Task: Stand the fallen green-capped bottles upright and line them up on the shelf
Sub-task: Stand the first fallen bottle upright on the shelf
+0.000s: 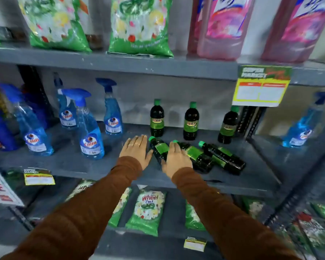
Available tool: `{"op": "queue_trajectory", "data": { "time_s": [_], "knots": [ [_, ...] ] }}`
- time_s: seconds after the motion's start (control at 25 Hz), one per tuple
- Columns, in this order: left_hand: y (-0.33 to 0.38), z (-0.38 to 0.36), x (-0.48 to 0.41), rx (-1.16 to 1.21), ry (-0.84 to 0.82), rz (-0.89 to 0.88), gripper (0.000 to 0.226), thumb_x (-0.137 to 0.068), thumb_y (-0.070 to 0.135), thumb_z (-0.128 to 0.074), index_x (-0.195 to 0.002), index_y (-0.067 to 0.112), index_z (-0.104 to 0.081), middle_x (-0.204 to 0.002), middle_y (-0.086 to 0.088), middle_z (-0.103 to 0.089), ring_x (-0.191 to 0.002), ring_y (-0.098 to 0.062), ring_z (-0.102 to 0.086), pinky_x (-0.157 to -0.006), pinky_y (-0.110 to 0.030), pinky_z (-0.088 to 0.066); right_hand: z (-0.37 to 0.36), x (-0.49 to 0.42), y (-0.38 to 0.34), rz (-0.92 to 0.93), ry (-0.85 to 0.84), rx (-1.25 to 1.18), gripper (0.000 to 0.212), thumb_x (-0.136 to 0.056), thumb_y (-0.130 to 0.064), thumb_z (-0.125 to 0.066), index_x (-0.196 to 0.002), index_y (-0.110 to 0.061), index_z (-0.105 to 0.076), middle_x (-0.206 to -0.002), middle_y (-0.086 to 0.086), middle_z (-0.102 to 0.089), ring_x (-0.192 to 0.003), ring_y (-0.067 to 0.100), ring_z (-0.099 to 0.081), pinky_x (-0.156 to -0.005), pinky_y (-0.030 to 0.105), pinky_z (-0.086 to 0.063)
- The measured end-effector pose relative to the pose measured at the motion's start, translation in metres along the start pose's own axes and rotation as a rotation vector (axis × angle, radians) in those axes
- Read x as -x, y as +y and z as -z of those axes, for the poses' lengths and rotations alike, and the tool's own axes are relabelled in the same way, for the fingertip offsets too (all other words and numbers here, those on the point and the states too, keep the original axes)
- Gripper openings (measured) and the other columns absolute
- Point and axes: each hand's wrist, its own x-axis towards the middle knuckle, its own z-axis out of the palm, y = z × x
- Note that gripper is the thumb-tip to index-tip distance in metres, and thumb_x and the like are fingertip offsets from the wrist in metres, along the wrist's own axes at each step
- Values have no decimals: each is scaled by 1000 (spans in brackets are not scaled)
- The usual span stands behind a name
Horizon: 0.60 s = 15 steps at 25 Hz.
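Both hands open: left hand [136, 149] flat beside leftmost fallen bottle [159, 149], right hand [176, 158] probably resting on it. Grip mid-body, pivot upright.

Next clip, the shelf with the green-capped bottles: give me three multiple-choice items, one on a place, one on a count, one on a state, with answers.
1. Where is the left hand?
A. on the top shelf
B. flat on the shelf, left of the fallen bottles
C. around a spray bottle

2. How many green-capped bottles lie on their sides?
A. one
B. three
C. five

3. How are the three bottles at the back?
A. upright
B. tipped over
C. uncapped

Answers:
1 B, its palm lies beside the leftmost fallen bottle.
2 B, that one, the middle fallen bottle under the right hand, and the right fallen bottle.
3 A, the back bottles stand with caps on.
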Motion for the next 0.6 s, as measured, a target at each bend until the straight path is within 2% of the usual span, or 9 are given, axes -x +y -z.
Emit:
{"op": "queue_trajectory", "data": {
  "time_s": [0.04, 0.16, 0.24, 0.4, 0.52, 0.6],
  "knots": [
    [-7, -12, -4, -19, -146, 48, 63, -93, 40, -31, -144, 5, -16, -154, -12, -23, -143, -26, -20, -119, -40, -12, -11, -12, -1, -46, -113, 5, 78, -84, -29, -55, -142, 2, -11, -151, 21, -22, -134, 39, -30, -109, 45, -30],
    [-31, -53, -4, 42, -450, 115, 68, -92, 44, -35, -145, 9, -11, -157, -8, -12, -145, -24, -10, -119, -38, -11, -42, -48, -4, -144, -298, 9, 91, -81, -33, -61, -143, 0, -3, -153, 23, -12, -136, 42, -23, -111, 49, -27],
    [-40, -74, -3, 60, -535, 121, 73, -91, 50, -33, -146, 11, -7, -159, -5, -2, -146, -21, -4, -119, -38, -8, -60, -67, -7, -171, -335, 66, 92, -79, -34, -62, -142, -2, -3, -151, 25, -14, -132, 44, -28, -106, 52, -32],
    [-49, -92, -7, 3, -461, 85, 82, -82, 62, -15, -146, 13, -4, -159, -2, 0, -146, -18, 0, -119, -35, -1, -83, -78, -6, -107, -6, 105, 94, -62, -31, -76, -136, 3, -29, -126, 25, -51, -105, 41, -54, -84, 46, -48],
    [-49, -98, -5, -2, -370, 74, 95, -68, 68, 3, -146, 14, -5, -159, -1, -5, -146, -17, -3, -119, -34, -2, -92, -82, -5, -90, 132, -252, 83, -71, -36, -66, -136, 1, -30, -130, 24, -48, -113, 42, -49, -91, 49, -43],
    [-49, -100, -3, 5, -337, 74, 100, -62, 68, 7, -146, 15, -7, -158, -1, -8, -146, -17, -5, -119, -33, -3, -100, -78, -6, -138, 203, -564, 82, -71, -41, -65, -134, 0, -32, -130, 23, -47, -116, 41, -42, -98, 48, -36]
  ]
}}
